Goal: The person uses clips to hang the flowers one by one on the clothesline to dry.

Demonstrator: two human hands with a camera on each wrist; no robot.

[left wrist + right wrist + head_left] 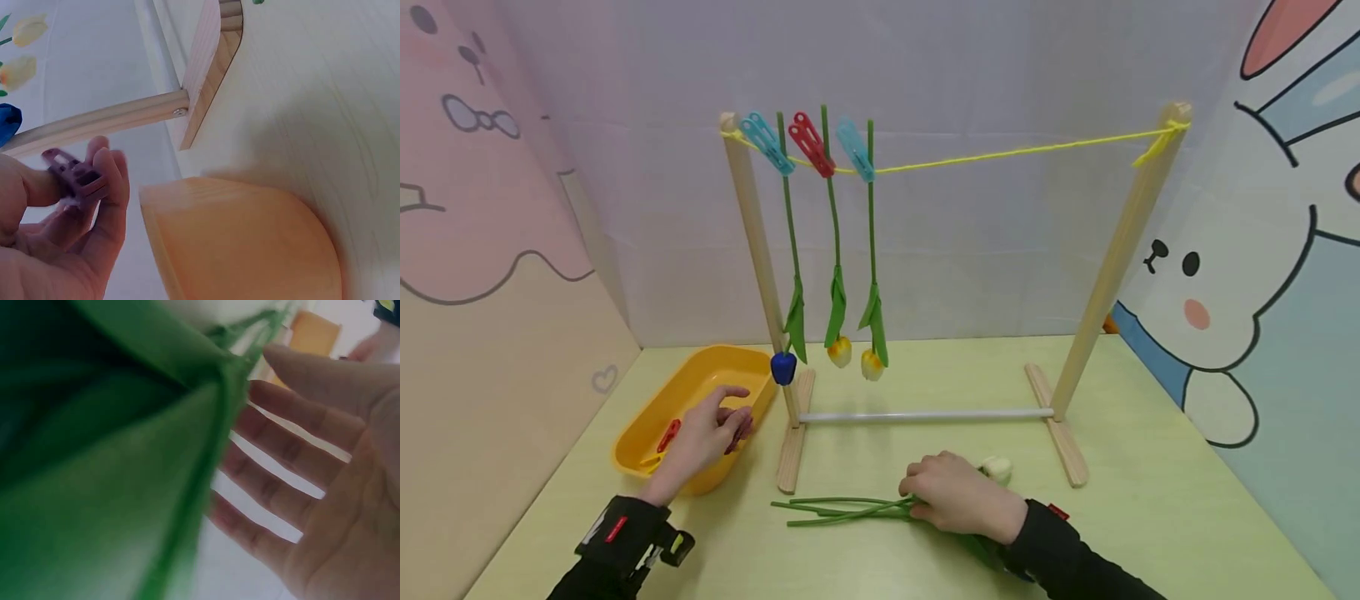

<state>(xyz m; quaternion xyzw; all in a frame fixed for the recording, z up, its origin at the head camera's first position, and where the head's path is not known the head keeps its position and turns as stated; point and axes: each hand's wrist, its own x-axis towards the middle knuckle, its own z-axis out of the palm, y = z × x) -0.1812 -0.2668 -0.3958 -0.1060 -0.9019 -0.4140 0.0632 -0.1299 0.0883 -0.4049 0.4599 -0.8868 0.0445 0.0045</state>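
Observation:
My left hand [709,433] is over the yellow basin [625,442], pinching a dark purplish-red clothespin [81,178] between thumb and fingers. On the table my right hand [951,492] reaches over several loose artificial tulips, its fingertips at their green stems [842,510]. In the right wrist view its fingers look spread and fairly straight beside the green leaves [187,444]. A white tulip head [997,469] shows past this hand; other heads are hidden. One blue tulip [783,367] and two yellow-white tulips [839,352] hang head down on the yellow string [985,157].
Two blue clothespins [766,143] and a red clothespin [812,144] hold the hung stems. The string joins two wooden posts [1120,250] with flat feet and a white crossbar [925,415]. Another red clothespin [668,435] lies in the basin. Cartoon-printed walls flank the table.

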